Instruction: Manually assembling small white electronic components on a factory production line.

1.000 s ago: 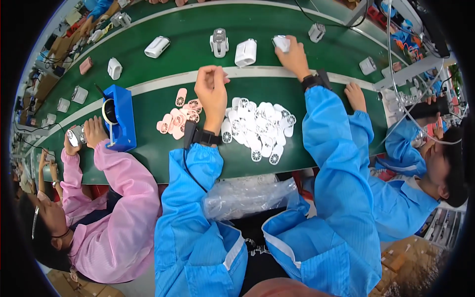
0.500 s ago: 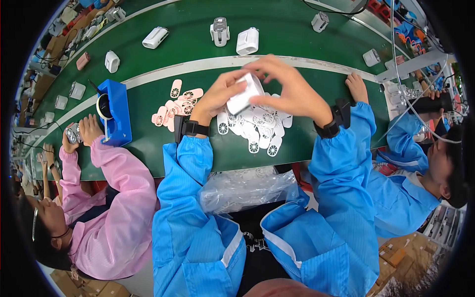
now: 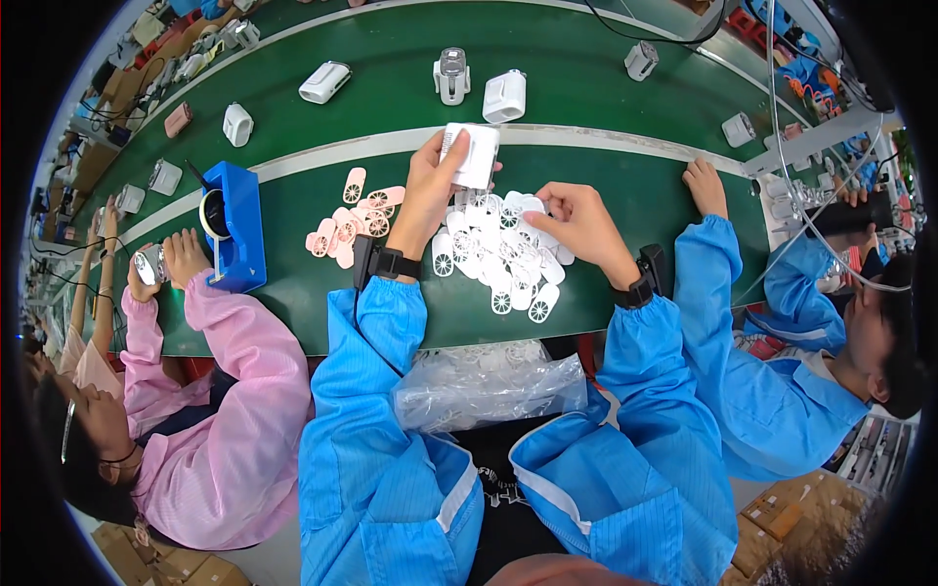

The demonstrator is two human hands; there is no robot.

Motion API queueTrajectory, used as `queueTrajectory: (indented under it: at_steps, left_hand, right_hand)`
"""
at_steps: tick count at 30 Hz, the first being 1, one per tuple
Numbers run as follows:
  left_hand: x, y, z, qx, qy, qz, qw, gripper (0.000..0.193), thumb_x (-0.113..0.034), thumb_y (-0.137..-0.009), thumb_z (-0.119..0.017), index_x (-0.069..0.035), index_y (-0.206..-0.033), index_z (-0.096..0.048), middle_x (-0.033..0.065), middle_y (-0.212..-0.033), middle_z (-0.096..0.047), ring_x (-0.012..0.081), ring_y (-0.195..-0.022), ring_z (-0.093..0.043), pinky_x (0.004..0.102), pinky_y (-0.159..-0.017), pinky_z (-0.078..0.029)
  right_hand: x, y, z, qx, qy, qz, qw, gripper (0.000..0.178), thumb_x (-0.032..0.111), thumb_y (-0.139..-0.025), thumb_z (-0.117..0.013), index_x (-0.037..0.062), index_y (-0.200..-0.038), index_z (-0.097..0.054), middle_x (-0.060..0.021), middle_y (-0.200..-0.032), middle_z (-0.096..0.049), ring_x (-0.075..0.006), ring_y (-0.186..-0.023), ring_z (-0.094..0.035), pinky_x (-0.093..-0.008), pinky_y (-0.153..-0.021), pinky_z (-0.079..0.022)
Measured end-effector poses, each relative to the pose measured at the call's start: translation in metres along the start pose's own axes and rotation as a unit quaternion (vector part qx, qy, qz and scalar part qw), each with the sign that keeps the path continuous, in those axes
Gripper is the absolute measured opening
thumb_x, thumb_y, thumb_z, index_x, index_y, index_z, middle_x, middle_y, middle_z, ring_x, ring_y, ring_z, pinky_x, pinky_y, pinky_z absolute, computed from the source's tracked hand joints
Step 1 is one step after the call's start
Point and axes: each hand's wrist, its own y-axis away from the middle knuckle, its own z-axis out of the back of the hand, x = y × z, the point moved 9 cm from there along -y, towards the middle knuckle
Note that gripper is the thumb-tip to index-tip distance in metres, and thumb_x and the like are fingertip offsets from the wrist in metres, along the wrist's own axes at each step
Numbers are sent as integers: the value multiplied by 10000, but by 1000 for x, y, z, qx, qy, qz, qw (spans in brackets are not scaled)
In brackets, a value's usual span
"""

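My left hand (image 3: pixel 427 190) grips a white box-shaped housing (image 3: pixel 473 156) with rounded edges, held upright at the far side of the near table strip. My right hand (image 3: pixel 584 227) is at the right side of a heap of white oval covers (image 3: pixel 503 256), each with a round spoked opening. Its thumb and forefinger pinch a white oval cover (image 3: pixel 532 204) at the top right of the heap. Left of my left hand lies a smaller heap of pink oval covers (image 3: pixel 344 229) of the same shape.
A blue tape dispenser (image 3: pixel 241 230) stands at the left. White housings such as this one (image 3: pixel 505 96) stand on the green belt (image 3: pixel 391 107) beyond a pale rail. A clear plastic bag (image 3: pixel 493 391) lies at my lap. Co-workers sit on both sides, one's hand (image 3: pixel 704 184) on the table.
My right hand has left the housing and come down to the white covers. My left hand now holds the housing alone, more upright and slightly farther away.
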Motion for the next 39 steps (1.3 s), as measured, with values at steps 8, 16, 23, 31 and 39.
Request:
queueTrajectory:
  at_steps: [8, 16, 23, 31, 39]
  left_hand:
    - [-1, 9, -15, 47, -25, 4, 999, 413, -245, -1063, -681, 15, -1376, -610, 146, -1168, -745, 231, -938, -786, 310, -792, -642]
    - [-1, 6, -14, 81, -129, -27, 988, 443, -214, -1003, -756, 6, -1367, -633, 94, -1181, -738, 149, -1051, -717, 286, -874, -580]
    - [-22, 7, -9, 12, -201, -144, 969, 561, -200, -901, -860, -14, -1383, -640, 87, -1241, -715, 145, -1124, -667, 305, -954, -547]
    - [-30, 12, -16, 9, -258, -158, 953, 689, -165, -790, -937, -44, -1402, -645, 88, -1249, -717, 174, -1130, -673, 327, -985, -545]
    - [-28, 15, -27, 33, -296, -151, 942, 703, -149, -760, -948, -46, -1394, -660, 97, -1236, -733, 171, -1113, -684, 331, -984, -552]
  right_hand:
    - [-8, -7, 1, 65, -88, -46, 993, 222, 159, -1005, -758, -46, -1089, -762, 34, -707, -621, -4, -612, -460, -232, -528, -345]
    - [36, -35, 37, -111, -176, 95, 974, 252, 119, -981, -760, 30, -1216, -782, -43, -1023, -745, -93, -845, -665, -254, -687, -527]
    - [76, -35, 20, -64, -126, 222, 965, 327, 57, -914, -787, 62, -1241, -784, -81, -1230, -721, -201, -1043, -713, -328, -824, -584]
    - [69, -29, 23, -140, -46, 245, 958, 324, -3, -896, -772, 38, -1217, -784, -109, -1176, -720, -250, -1005, -719, -343, -858, -578]
    - [62, -31, 30, -102, -104, 234, 961, 300, -20, -888, -765, 10, -1186, -785, -123, -1119, -732, -260, -992, -721, -350, -879, -570]
